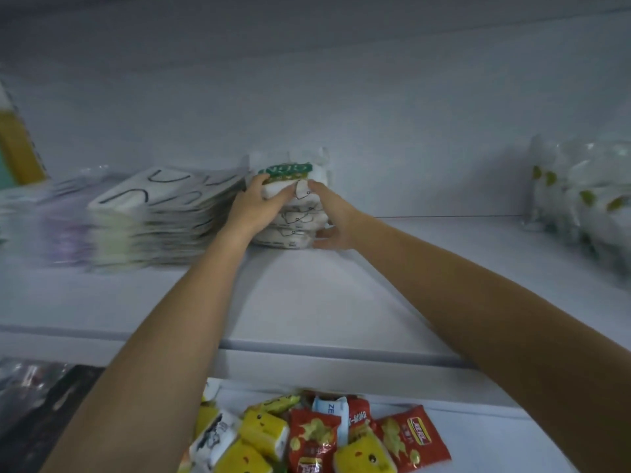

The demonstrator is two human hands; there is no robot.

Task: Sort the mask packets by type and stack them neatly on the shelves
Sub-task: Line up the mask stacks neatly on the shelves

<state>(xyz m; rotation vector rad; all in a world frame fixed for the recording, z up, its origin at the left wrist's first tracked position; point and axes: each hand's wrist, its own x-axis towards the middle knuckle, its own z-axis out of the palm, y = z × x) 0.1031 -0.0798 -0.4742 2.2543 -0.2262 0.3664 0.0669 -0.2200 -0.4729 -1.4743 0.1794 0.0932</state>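
Hands both gripped the stack of mask packets: your left hand curled over its top, your right hand clasped its right side, thumb at the base. The stack stood at the back of the shelf, just beside a pile of flat packets on its left.

head-worn view, facing shelf, close

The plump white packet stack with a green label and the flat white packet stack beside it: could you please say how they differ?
The plump white packet stack is narrow, its packets puffy; the flat white packet stack is broad, its packets thin. The left hand and right hand hold the plump stack; no hand holds the flat stack. Both sit on the white shelf.
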